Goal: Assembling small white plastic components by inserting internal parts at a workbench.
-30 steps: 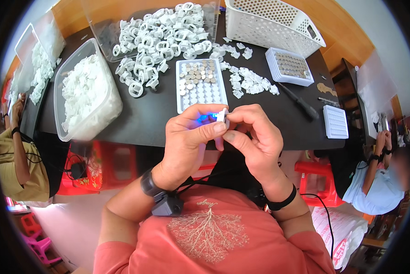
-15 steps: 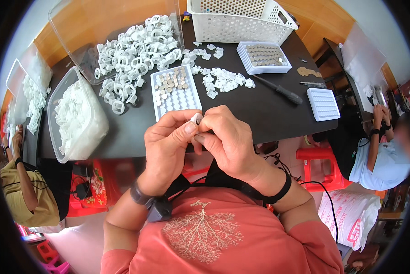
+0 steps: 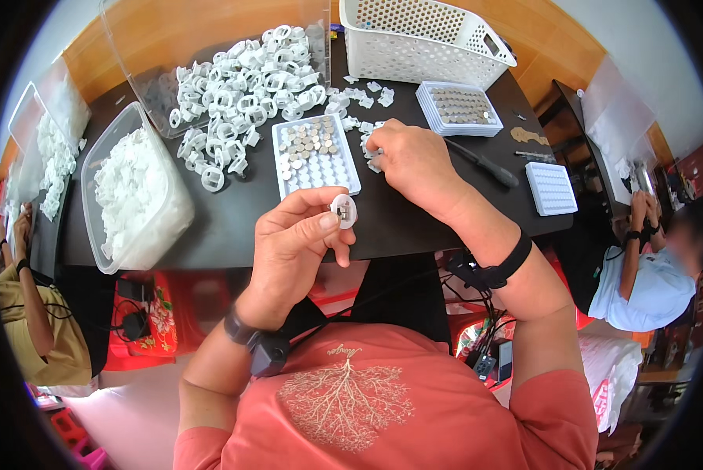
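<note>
I see my left hand point(image 3: 293, 239) raised over the near edge of the desk point(image 3: 414, 223), thumb and forefinger clamped together on a small white cap point(image 3: 343, 211). The cap sits at the fingertips, its round face turned up toward me, clear of the desk top and just off the near right corner of the cell tray point(image 3: 315, 155).

My right hand point(image 3: 414, 160) is flat down on the desk to the right of that tray, fingers curled into the loose white bits point(image 3: 367, 141) scattered there. Its fingertips touch the bits, but I cannot tell whether they have pinched one.

The tray holds small metal discs in its far rows, with bare cells in the near rows. Beyond it, toward the far edge, lies a heap of white rings point(image 3: 242, 78). A white basket point(image 3: 422, 39) stands at the far right, with a second tray point(image 3: 459, 107) just in front of it. A clear tub point(image 3: 132, 192) of white parts sits along the left edge.
</note>
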`<state>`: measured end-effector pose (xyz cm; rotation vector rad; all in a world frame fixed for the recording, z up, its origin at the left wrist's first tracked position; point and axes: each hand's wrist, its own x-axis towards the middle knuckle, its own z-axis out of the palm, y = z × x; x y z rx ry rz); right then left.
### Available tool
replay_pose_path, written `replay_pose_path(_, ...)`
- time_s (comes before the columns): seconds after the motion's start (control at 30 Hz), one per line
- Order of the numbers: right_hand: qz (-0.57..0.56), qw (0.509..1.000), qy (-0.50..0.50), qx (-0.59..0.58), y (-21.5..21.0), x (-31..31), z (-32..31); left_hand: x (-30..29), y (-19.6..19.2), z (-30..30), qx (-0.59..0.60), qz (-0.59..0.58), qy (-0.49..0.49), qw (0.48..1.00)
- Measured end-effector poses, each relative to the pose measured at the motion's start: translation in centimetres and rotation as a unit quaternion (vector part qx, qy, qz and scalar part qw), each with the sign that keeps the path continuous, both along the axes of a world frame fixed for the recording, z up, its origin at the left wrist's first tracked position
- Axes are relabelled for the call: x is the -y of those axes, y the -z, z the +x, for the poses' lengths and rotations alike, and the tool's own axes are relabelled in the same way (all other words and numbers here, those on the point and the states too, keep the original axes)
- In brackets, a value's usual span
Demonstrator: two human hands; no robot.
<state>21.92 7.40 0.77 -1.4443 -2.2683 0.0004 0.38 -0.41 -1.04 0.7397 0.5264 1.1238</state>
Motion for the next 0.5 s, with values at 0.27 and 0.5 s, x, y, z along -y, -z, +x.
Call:
replay_pose_path(0.27, 0.006, 0.998, -0.053, -0.016, 0.4, 0.5, -0.2, 0.2, 0.4, -0.2, -0.007, -0.002, 0.009, 1.0)
replay_pose_path(0.5, 0.019, 0.997, -0.075, 0.017, 0.3, 1.8, 0.6, 0.0, 0.7, 0.1, -0.004, 0.014, 0.008, 1.0)
